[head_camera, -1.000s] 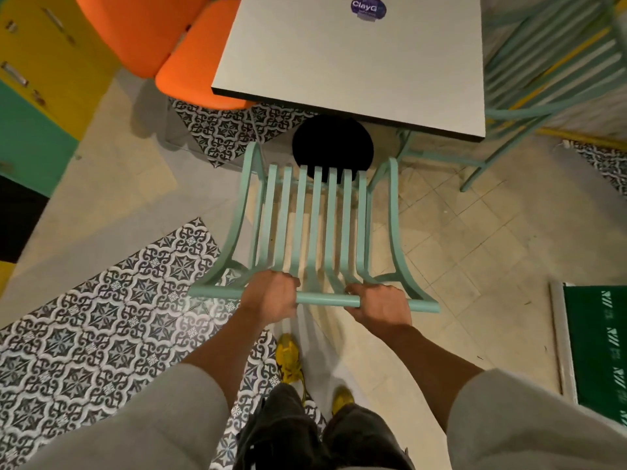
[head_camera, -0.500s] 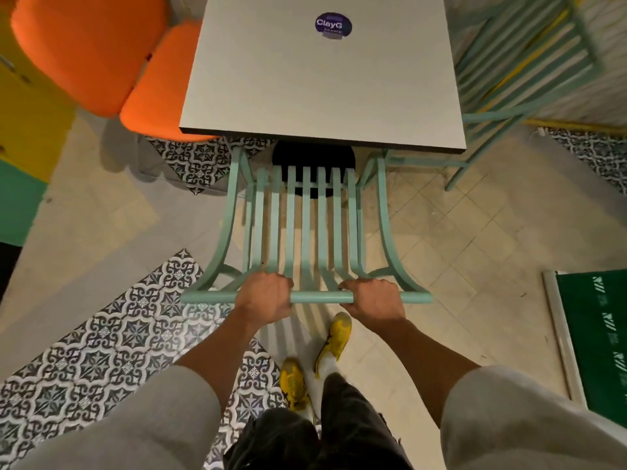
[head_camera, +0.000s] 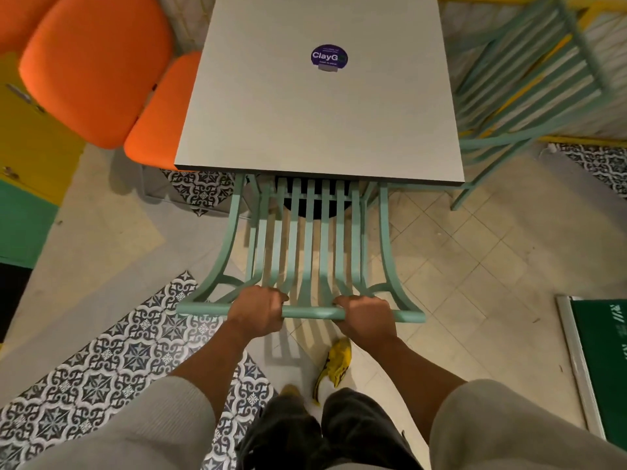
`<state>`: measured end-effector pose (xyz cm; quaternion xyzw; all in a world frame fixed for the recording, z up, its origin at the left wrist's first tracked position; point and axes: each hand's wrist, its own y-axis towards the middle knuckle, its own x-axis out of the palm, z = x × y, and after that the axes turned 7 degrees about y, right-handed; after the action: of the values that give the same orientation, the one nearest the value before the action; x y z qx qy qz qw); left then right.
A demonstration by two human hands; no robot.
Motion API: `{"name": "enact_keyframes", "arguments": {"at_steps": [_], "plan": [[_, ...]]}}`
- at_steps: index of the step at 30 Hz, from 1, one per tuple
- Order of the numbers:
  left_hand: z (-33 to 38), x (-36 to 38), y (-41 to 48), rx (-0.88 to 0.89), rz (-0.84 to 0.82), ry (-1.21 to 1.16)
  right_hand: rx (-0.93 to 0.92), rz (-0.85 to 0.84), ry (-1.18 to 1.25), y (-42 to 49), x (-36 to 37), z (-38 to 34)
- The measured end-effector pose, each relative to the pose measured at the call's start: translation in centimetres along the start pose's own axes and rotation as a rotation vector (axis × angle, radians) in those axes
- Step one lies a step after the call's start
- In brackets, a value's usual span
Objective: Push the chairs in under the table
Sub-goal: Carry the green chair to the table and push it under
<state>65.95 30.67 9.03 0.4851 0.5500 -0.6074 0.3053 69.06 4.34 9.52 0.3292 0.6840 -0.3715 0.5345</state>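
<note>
A mint-green slatted chair point(head_camera: 310, 245) stands in front of me, its seat front tucked under the near edge of the grey table point(head_camera: 319, 123). My left hand point(head_camera: 258, 312) and my right hand point(head_camera: 364, 315) both grip the chair's top back rail, left and right of its middle. The table's black round base shows through the slats. A second mint-green chair point(head_camera: 529, 96) stands at the table's right side, and an orange chair point(head_camera: 98, 69) at its left side has its seat partly under the tabletop.
A purple round sticker point(head_camera: 329, 57) lies on the tabletop. Yellow and green cabinets point(head_camera: 30, 171) line the left wall. A green board with a pale frame point(head_camera: 600, 368) lies on the floor at right. My yellow shoes point(head_camera: 334, 364) stand just behind the chair.
The green chair has slid forward, so its seat front now lies under the table edge. I have stepped closer, and both hands have kept their grip on the back rail.
</note>
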Motion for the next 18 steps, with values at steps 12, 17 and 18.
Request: {"name": "enact_keyframes", "arguments": {"at_steps": [12, 17, 18], "plan": [[-1.2, -1.2, 1.7, 0.001, -0.012, -0.015, 0.064, -0.097, 0.049, 2.3, -0.8, 0.2], [-1.1, -1.7, 1.3, -0.01, -0.071, -0.061, 0.118, -0.144, 0.074, 2.2, -1.6, -0.3], [-1.0, -1.6, 1.2, -0.012, -0.068, -0.064, 0.122, -0.158, 0.074, 2.2, -1.7, -0.4]]}}
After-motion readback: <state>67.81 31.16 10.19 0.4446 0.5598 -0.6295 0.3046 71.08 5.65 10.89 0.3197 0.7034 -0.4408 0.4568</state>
